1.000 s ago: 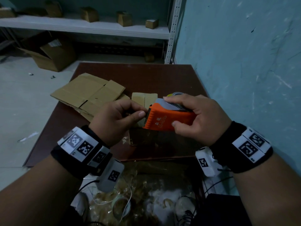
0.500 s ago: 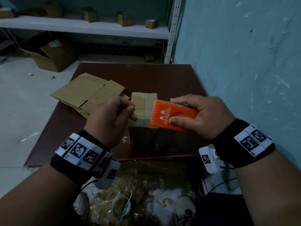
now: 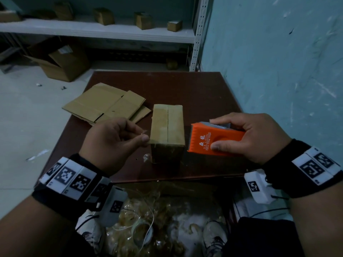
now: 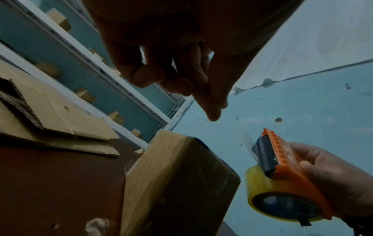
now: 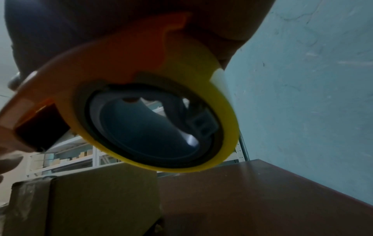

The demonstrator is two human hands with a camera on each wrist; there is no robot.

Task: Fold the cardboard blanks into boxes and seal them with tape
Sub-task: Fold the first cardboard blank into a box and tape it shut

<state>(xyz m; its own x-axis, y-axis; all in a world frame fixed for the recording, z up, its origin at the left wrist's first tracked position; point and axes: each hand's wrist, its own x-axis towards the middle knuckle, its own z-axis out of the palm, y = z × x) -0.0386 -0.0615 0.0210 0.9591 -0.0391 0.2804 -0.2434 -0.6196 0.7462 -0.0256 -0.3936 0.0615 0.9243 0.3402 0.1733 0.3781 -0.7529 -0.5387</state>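
The dark brown worktop [image 3: 194, 93] sits against a teal wall, with a stack of flat cardboard blanks [image 3: 105, 103] lying at its far left. Just right of them stands the folded box [image 3: 167, 127], upright near the front edge, its top flaps meeting along a centre seam.

The right hand [image 3: 246, 136] is wrapped around the orange tape dispenser [image 3: 215, 140], held just beside the box's right side with the toothed cutter facing it; the yellowish roll [image 4: 268, 188] shows underneath. The left hand [image 3: 113, 141] hovers at the box's top left corner, thumb and forefinger pinched together.

To do this step well, the person should probably stretch the strip taut across the flaps, centre it over the seam, press it flat with the left hand, then let it run over both edges before cutting.

The clear tape itself is nearly invisible in this dim light, so I cannot tell whether the pinching left fingers [image 4: 212, 99] actually hold a tape end. Whether the seam already carries tape is unclear, though the box's near side looks glossy.
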